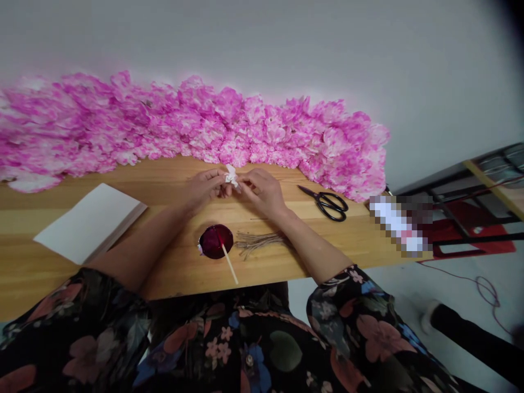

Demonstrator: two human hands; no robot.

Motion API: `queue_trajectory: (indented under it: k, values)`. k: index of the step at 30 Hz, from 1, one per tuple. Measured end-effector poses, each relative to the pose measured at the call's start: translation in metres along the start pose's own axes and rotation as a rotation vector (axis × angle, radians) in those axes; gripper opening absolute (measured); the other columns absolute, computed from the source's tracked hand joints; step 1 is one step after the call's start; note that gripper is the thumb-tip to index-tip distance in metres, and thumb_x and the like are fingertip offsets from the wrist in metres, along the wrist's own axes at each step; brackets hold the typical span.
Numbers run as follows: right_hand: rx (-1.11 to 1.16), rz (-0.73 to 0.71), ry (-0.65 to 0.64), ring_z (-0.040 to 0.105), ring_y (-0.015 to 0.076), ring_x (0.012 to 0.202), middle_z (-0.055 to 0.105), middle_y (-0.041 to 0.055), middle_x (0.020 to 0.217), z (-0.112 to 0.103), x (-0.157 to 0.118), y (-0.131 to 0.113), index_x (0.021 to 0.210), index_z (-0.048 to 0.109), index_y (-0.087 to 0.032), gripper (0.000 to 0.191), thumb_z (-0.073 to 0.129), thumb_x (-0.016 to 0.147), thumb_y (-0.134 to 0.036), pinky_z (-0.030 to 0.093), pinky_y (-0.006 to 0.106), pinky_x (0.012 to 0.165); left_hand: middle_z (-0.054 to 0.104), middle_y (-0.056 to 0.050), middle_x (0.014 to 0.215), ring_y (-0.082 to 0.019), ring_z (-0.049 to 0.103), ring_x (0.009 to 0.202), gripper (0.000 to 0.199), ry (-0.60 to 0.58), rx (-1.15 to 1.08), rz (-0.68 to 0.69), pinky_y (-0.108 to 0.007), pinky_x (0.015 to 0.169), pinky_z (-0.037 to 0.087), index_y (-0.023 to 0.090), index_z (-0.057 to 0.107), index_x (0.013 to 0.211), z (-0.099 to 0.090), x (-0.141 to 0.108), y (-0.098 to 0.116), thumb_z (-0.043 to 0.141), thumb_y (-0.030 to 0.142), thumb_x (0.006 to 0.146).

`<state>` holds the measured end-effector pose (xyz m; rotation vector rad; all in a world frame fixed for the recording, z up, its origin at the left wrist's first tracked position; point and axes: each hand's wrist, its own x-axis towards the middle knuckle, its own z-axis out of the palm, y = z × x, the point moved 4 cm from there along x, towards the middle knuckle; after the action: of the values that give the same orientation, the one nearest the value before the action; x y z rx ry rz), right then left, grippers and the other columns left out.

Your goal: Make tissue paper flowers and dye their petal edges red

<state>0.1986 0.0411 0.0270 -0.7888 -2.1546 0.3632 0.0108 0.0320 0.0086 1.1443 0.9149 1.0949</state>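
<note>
A small white paper flower (pixel 231 176) is held between both hands above the middle of the wooden table (pixel 172 273). My left hand (pixel 207 188) pinches it from the left, and my right hand (pixel 262 188) has its fingers closed on its right side. Below the hands sits a small bowl of dark red liquid (pixel 210 243) with a wooden stick (pixel 230 265) leaning out of it. Thin brown stems (pixel 257 240) lie in a bundle beside the bowl, partly under my right forearm.
Pink and white flowers (pixel 196 120) are massed along the wall. Black scissors (pixel 331 206) lie on the right, a white stack of paper (pixel 92 221) on the left. A pixelated object is at the right table end. A person's leg (pixel 470 333) shows at lower right.
</note>
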Motion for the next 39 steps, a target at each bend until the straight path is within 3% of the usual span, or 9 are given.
queue_trajectory:
  k: [7,10,14,20,24,28,32,39]
  values:
    - [0.132,0.173,0.026,0.069,0.0194,0.086,0.08,0.0062,0.099,0.002,-0.001,0.008,0.104,0.08,-0.021,0.018,0.065,0.105,-0.03,0.054,0.031,0.075,0.073,-0.004,0.076,-0.015,0.066,0.069,0.019,0.037,-0.136,-0.049,-0.029,0.074,0.056,0.018,0.068,0.088,0.001,0.001,-0.002,0.08,0.032,0.093]
    - [0.081,0.142,0.036,0.069,0.021,0.093,0.08,0.0076,0.106,-0.002,-0.001,0.009,0.12,0.079,-0.022,0.022,0.066,0.107,-0.033,0.057,0.034,0.081,0.073,-0.004,0.075,-0.015,0.065,0.068,0.012,0.053,-0.121,-0.072,-0.029,0.074,0.055,0.019,0.069,0.086,0.002,0.001,-0.003,0.072,0.026,0.095]
    - [0.024,0.079,0.014,0.069,0.0233,0.098,0.079,0.0082,0.106,-0.003,-0.001,0.008,0.129,0.078,-0.023,0.026,0.066,0.109,-0.036,0.058,0.037,0.088,0.072,-0.003,0.075,-0.017,0.066,0.069,0.015,0.057,-0.078,-0.061,-0.029,0.073,0.055,0.02,0.069,0.085,0.003,0.002,-0.004,0.075,0.032,0.092]
    - [0.006,0.04,0.017,0.071,0.0235,0.098,0.081,0.0078,0.102,-0.001,-0.001,0.005,0.105,0.082,-0.024,0.022,0.062,0.109,-0.034,0.057,0.037,0.09,0.072,-0.004,0.075,-0.017,0.065,0.069,0.032,-0.027,-0.089,0.001,-0.03,0.073,0.055,0.019,0.068,0.082,0.007,0.001,-0.004,0.088,0.044,0.082]
    - [0.121,0.187,0.037,0.069,0.0207,0.088,0.08,0.0057,0.096,0.001,-0.001,0.006,0.098,0.08,-0.023,0.016,0.066,0.101,-0.031,0.055,0.033,0.079,0.073,-0.004,0.076,-0.016,0.067,0.071,0.025,0.032,-0.139,-0.04,-0.03,0.075,0.057,0.019,0.068,0.085,0.002,0.001,-0.005,0.083,0.038,0.088]
    - [0.3,0.374,0.096,0.064,0.0159,0.076,0.079,0.0023,0.09,0.002,-0.001,0.01,0.093,0.077,-0.021,0.016,0.068,0.095,-0.033,0.05,0.029,0.07,0.078,-0.005,0.087,-0.018,0.072,0.082,0.032,0.12,-0.2,0.118,-0.032,0.084,0.059,0.02,0.066,0.086,-0.001,0.001,0.003,0.085,0.045,0.09]
    - [0.392,0.478,0.112,0.06,0.0148,0.069,0.078,0.0011,0.085,0.002,0.0,0.009,0.09,0.076,-0.021,0.024,0.071,0.091,-0.044,0.046,0.029,0.066,0.081,-0.006,0.097,-0.021,0.073,0.092,0.031,0.145,0.105,0.251,-0.035,0.092,0.058,0.02,0.072,0.086,0.004,-0.004,0.009,0.088,0.046,0.087]
    - [0.412,0.43,0.111,0.067,0.0157,0.071,0.081,0.0023,0.086,0.005,-0.001,0.001,0.088,0.075,-0.022,0.023,0.068,0.09,-0.044,0.049,0.029,0.067,0.083,-0.006,0.108,-0.024,0.076,0.103,0.012,0.182,0.582,0.339,-0.035,0.101,0.056,0.022,0.078,0.101,0.014,-0.013,0.016,0.084,0.029,0.093]
